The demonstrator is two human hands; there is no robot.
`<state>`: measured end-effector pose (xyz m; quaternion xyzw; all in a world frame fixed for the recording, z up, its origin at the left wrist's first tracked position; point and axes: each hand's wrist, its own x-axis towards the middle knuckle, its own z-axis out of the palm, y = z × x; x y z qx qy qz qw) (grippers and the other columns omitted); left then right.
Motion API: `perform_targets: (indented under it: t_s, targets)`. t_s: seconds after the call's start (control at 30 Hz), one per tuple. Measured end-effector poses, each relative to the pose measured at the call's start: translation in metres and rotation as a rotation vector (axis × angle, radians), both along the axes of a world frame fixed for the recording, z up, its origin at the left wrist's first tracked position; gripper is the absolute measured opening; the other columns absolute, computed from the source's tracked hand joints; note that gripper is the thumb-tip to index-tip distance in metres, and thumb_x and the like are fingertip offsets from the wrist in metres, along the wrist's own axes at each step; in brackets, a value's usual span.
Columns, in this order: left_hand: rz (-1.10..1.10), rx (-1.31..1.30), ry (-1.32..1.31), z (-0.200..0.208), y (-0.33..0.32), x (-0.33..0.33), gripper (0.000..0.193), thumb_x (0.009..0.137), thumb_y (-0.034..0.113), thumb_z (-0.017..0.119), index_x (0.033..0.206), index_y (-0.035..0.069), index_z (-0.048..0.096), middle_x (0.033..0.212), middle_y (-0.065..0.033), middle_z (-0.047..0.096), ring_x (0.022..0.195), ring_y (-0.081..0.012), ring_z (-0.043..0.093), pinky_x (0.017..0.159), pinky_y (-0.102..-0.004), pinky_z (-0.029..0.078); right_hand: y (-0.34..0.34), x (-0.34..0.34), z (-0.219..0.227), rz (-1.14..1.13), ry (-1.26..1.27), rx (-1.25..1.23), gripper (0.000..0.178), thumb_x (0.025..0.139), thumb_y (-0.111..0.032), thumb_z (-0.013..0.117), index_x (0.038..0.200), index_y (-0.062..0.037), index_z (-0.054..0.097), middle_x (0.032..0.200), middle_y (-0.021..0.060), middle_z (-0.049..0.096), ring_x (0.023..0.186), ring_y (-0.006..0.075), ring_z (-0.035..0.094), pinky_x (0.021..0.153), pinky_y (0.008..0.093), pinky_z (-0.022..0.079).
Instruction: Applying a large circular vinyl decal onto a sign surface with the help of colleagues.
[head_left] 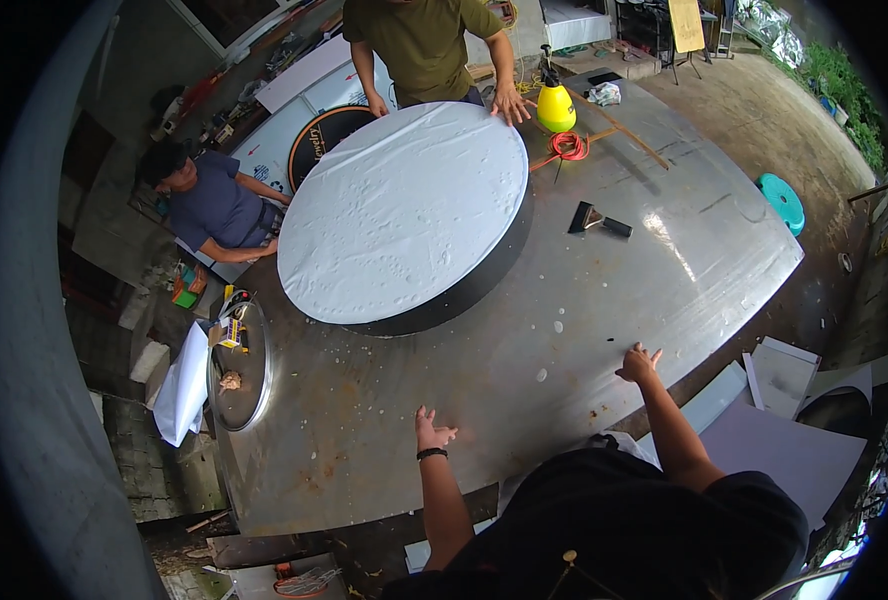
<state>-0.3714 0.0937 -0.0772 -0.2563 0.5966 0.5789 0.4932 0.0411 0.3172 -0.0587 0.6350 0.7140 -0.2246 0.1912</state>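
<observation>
My left hand (434, 430) is over the near part of a large metal table (484, 370), its fingers apart and nothing in it. A dark band circles that wrist. Farther right, my right hand (640, 363) is near the table's edge, also empty with fingers spread. Whether either palm touches the metal, I cannot tell. Beyond my hands a big round panel (404, 210) with a wrinkled white face and a dark side leans tilted on the table. A person in an olive shirt (419, 45) has a hand on its far rim. Another person in a dark blue shirt (219, 205) reaches to its left edge.
A squeegee (599, 221) lies right of the panel. Behind it are a red coiled cord (568, 147), a yellow spray bottle (556, 108) and thin brown strips (619, 128). A round metal-rimmed piece (254, 385) rests at left. A teal stool (781, 203) stands beyond the right edge.
</observation>
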Motion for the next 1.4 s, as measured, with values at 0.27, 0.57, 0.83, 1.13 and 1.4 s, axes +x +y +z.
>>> perform_targets:
  t_s: [0.27,0.57,0.83,1.13,1.4]
  targets:
    - [0.056,0.091,-0.020,0.008,-0.002,0.005,0.063,0.073,0.048,0.050,0.121,0.011,0.032,0.127,-0.0333,0.006,0.122,-0.0419,-0.002,0.095,-0.0563,0.009,-0.003,0.000,0.003,-0.003,0.023,0.008,0.054,0.068,-0.034,0.063,0.111,-0.0049,0.049,0.130,0.0177,0.026,0.118,0.0322,0.030,0.092,0.0643,0.005]
    - [-0.094,0.041,0.091,-0.002,-0.005,0.003,0.060,0.072,0.054,0.047,0.115,0.013,0.035,0.118,-0.0439,0.013,0.090,-0.0466,0.034,0.089,-0.0530,0.026,-0.002,0.006,-0.003,0.021,0.027,0.004,0.064,0.066,-0.037,0.064,0.116,-0.0037,0.042,0.133,0.0148,0.021,0.116,0.0349,0.032,0.089,0.0669,0.011]
    - [-0.114,0.076,0.082,-0.003,-0.005,0.007,0.060,0.073,0.053,0.046,0.116,0.013,0.035,0.123,-0.0420,0.007,0.104,-0.0490,0.027,0.092,-0.0548,0.021,0.000,0.007,-0.004,0.023,0.010,-0.009,0.063,0.066,-0.038,0.063,0.116,-0.0047,0.042,0.133,0.0139,0.022,0.116,0.0356,0.032,0.089,0.0668,0.011]
    - [-0.068,0.075,0.079,0.001,-0.004,0.008,0.060,0.072,0.052,0.048,0.117,0.013,0.036,0.122,-0.0420,0.009,0.114,-0.0506,0.013,0.094,-0.0556,0.015,-0.002,0.004,0.009,-0.014,0.063,-0.021,0.057,0.068,-0.033,0.062,0.114,-0.0037,0.046,0.133,0.0138,0.022,0.118,0.0331,0.029,0.092,0.0650,0.006]
    - [-0.099,0.084,0.117,-0.005,-0.007,0.004,0.062,0.071,0.051,0.050,0.119,0.014,0.035,0.125,-0.0375,0.010,0.114,-0.0505,0.014,0.095,-0.0546,0.014,-0.001,0.006,0.004,-0.004,0.081,-0.011,0.059,0.067,-0.033,0.063,0.116,-0.0060,0.044,0.133,0.0115,0.023,0.118,0.0332,0.030,0.091,0.0655,0.007]
